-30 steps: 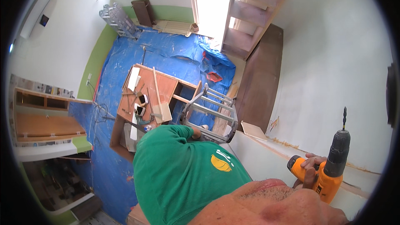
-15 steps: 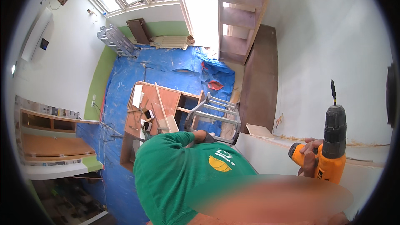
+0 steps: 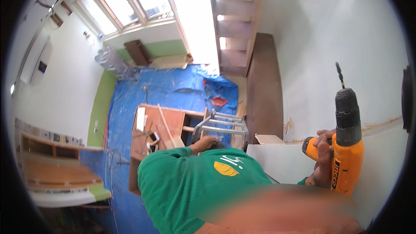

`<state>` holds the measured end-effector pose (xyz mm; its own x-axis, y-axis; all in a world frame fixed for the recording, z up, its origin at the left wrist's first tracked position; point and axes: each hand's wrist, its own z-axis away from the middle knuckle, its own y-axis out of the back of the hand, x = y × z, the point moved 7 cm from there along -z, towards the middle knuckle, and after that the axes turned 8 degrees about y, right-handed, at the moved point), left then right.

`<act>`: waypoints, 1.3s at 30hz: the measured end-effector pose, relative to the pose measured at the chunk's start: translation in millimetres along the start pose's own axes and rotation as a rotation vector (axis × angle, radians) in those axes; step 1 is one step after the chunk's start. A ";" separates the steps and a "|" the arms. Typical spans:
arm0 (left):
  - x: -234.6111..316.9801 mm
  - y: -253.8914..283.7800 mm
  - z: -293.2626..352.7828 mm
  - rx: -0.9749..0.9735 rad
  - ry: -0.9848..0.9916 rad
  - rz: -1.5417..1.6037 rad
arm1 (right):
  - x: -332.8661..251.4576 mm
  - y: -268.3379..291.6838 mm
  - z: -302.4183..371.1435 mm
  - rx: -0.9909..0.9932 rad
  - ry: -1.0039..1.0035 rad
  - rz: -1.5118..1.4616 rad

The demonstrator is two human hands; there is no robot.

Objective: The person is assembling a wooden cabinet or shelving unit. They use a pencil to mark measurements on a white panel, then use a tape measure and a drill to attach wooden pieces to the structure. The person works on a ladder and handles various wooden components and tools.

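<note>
At the right, my right hand (image 3: 323, 162) is wrapped around the grip of a yellow-orange and black cordless drill (image 3: 348, 151). A dark twist bit (image 3: 340, 74) with a yellow band sits in its chuck and points upward, close to the pale wall. Part of that grip is hidden by my fingers. My left hand (image 3: 203, 143) lies on the dark cloth over my leg, fingers laid out, with nothing seen in it. Just beyond it stands an aluminium stepladder (image 3: 223, 129). My green sleeves cover both arms.
A reddish wooden cabinet (image 3: 171, 123) with tools and offcuts lies on a blue tarp (image 3: 158, 82). A shelf unit (image 3: 236, 28) and a long brown panel (image 3: 265, 91) stand ahead. A white surface (image 3: 273, 158) runs along the right wall. Far left is a folded ladder (image 3: 113, 63).
The view has tilted, so the room sits lower in it. My left hand shows more fully over the dark cloth. The drill stays in my right hand, its bit leaning slightly more left.
</note>
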<state>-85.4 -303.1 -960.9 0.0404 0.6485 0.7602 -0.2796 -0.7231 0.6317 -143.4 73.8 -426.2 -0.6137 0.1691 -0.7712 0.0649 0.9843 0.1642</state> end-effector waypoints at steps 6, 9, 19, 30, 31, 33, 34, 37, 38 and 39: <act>69.9 68.4 -81.6 0.394 -0.097 0.069 | -2.0 8.8 -1.5 0.101 -0.063 -0.005; 152.1 103.1 -158.2 0.231 0.053 0.731 | -25.7 10.2 -3.6 0.192 -0.042 -0.188; 638.4 311.3 -122.7 -0.076 -1.105 1.055 | -126.4 54.1 21.2 0.440 0.537 -0.028; 846.3 324.2 35.7 -0.317 -1.908 0.859 | -205.9 79.8 71.4 0.657 0.851 0.079; 851.6 322.9 43.0 -0.311 -1.938 0.822 | -206.5 79.4 72.0 0.675 0.865 0.031; 859.8 321.3 55.5 -0.298 -1.995 0.748 | -209.5 76.2 69.6 0.713 0.853 0.028; 864.6 319.8 61.1 -0.292 -1.974 0.742 | -212.6 75.7 70.5 0.736 0.848 0.037; 880.6 318.8 77.5 -0.292 -1.923 0.716 | -219.7 76.9 70.2 0.749 0.880 0.089; 884.6 319.6 84.1 -0.292 -1.918 0.708 | -225.4 73.8 70.4 0.765 0.877 0.119; 888.7 320.8 90.4 -0.291 -1.913 0.700 | -230.2 70.6 69.4 0.782 0.878 0.141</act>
<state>-52.4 19.7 -69.0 0.5645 -0.8201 0.0932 -0.7936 -0.5083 0.3344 57.1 107.9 -279.8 -0.8730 0.4862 -0.0397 0.4517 0.7749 -0.4422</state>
